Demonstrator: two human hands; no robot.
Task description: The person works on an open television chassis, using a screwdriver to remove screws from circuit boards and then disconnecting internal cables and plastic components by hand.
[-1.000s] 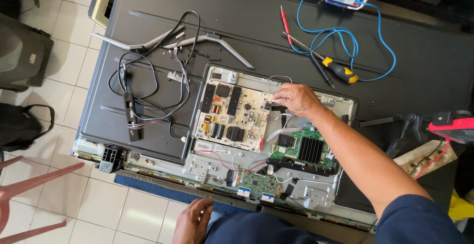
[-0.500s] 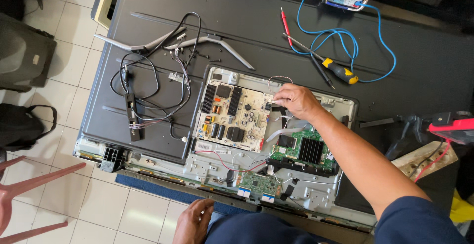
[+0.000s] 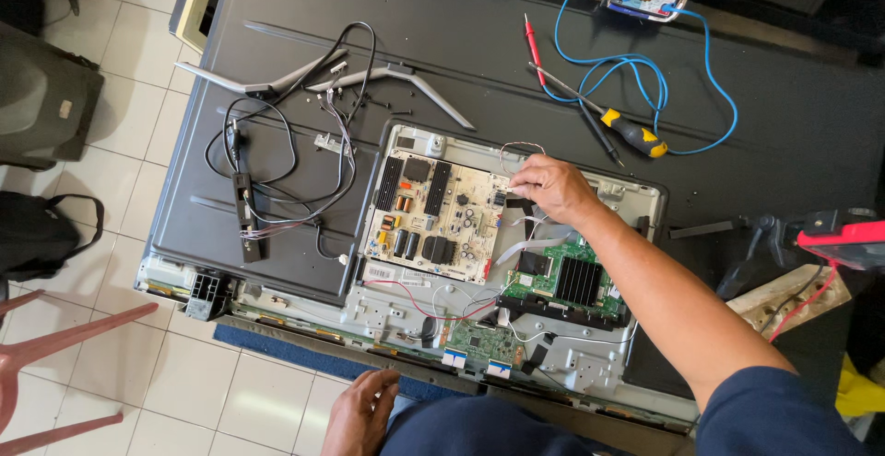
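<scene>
The right hand (image 3: 546, 187) reaches over the opened television back, fingers pinched together on a small connector at the right edge of the pale power board (image 3: 433, 218); the left hand (image 3: 361, 410), loosely curled and empty, rests by the near edge

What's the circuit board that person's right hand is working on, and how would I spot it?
Find the big dark television back panel lying flat, then its opened metal bay. The pale power board sits in the bay's upper left, with the right hand at its top right corner. Unlike the green boards beside it, it is cream-coloured, with black heat sinks and yellow parts.
</scene>
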